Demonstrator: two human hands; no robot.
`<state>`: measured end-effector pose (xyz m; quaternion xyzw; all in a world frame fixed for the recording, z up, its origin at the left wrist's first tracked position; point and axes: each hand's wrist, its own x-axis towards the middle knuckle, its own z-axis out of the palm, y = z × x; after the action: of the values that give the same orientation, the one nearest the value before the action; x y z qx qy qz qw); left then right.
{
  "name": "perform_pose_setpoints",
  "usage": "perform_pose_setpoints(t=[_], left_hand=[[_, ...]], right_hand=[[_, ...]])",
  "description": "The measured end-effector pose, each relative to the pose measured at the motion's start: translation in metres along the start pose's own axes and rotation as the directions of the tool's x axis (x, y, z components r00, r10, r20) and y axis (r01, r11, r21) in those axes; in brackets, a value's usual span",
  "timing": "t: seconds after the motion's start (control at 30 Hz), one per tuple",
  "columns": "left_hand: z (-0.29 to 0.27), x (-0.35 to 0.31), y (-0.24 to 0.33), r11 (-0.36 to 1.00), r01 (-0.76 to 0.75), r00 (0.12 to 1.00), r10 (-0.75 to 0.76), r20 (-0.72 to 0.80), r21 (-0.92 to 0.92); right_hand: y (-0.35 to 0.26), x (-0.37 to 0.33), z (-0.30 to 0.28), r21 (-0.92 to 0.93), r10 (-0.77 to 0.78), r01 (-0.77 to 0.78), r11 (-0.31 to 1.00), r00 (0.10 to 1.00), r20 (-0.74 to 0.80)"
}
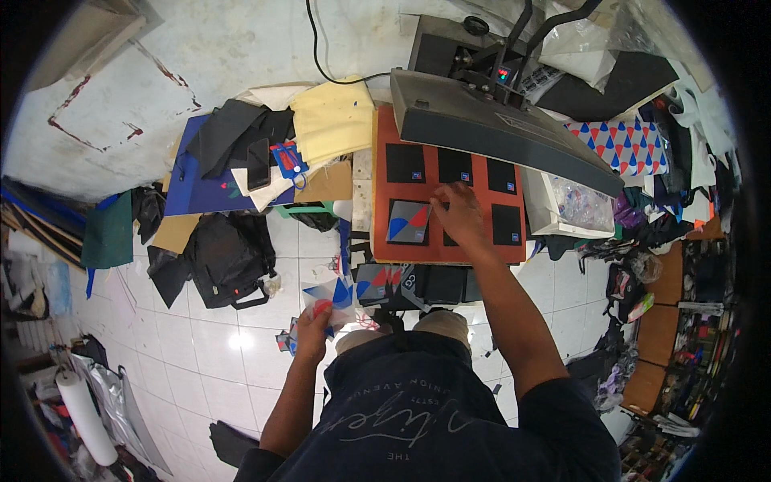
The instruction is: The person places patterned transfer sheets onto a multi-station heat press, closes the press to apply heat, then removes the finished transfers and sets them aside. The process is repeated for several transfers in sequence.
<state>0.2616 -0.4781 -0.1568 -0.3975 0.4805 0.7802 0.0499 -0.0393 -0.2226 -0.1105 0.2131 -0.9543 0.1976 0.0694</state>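
In front of me the orange-brown pad [374, 255] of a heat press carries several black fabric squares [405, 164], each with a small blue mark in a corner. Over the near-left square lies a grey, blue and red patterned square [408, 222]. My right hand [458, 213] reaches onto the pad, its fingertips closed at that patterned square's upper right corner; it partly covers the near-middle black square. Low on the left, my left hand [316, 328] pinches several translucent sheets [331, 295] printed with red and blue shapes, clear of the pad.
The tilted upper plate [498, 132] of the press hangs over the pad's far side. More black and patterned pieces [401, 285] lie along its near edge. Left are a phone [258, 164], yellow cloth [331, 119] and a black backpack [229, 259]; right, a white box [572, 205] of plastic-wrapped items.
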Motion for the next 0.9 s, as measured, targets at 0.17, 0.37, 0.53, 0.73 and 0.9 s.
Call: perform_pose_setpoints(t=[0.17, 0.37, 0.53, 0.73, 0.9], left_hand=[[0.004, -0.005, 0.004, 0.999, -0.001, 1.000, 0.000, -0.017, -0.046], [0.005, 0.001, -0.003, 0.998, -0.006, 1.000, 0.005, -0.005, -0.068], [0.009, 0.001, 0.003, 1.000, -0.004, 1.000, 0.004, 0.000, -0.017], [0.007, -0.001, 0.006, 1.000, 0.025, 0.999, -0.024, 0.037, -0.018], [0.009, -0.004, 0.002, 1.000, 0.016, 1.000, -0.016, 0.016, -0.020]], right_hand=[[-0.028, -0.040, -0.022, 0.069, -0.005, -0.007, 0.998, 0.986, 0.167], [-0.057, -0.090, -0.002, -0.114, -0.135, 0.147, 0.983, 0.985, 0.104], [-0.060, -0.092, 0.010, -0.120, -0.065, 0.093, 0.988, 0.973, 0.220], [-0.061, -0.096, 0.009, -0.121, -0.041, 0.067, 0.990, 0.979, 0.202], [-0.065, -0.093, 0.007, -0.099, -0.024, 0.047, 0.994, 0.976, 0.219]])
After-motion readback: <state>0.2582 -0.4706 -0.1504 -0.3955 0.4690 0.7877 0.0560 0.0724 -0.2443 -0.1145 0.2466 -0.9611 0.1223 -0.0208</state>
